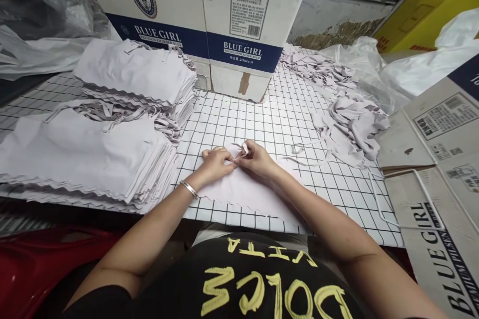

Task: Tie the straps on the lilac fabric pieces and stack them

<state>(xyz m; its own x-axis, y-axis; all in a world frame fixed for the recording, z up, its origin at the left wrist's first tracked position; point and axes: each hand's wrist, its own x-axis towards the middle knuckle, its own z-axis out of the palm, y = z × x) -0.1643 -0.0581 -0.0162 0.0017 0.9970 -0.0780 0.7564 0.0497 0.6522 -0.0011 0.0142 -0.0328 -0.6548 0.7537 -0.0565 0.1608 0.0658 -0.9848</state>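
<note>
A pale lilac cloth pouch [254, 192] with a zigzag-cut edge lies flat on the grid-patterned table [284, 109] in front of me. My left hand [216, 161], with a silver bangle on its wrist, presses and pinches the pouch's top edge. My right hand [255, 157] is closed on a thin cloth drawstring [244, 148] at the same edge, right beside the left hand. The string trails off to the right [305, 148].
Two tall stacks of finished pouches [138, 72] [82, 159] stand at the left. Blue Girl beer cartons [209, 10] stand at the back. A loose heap of cloth strings [348, 119] lies at the right, next to flattened cartons [434, 159] and plastic bags [430, 60].
</note>
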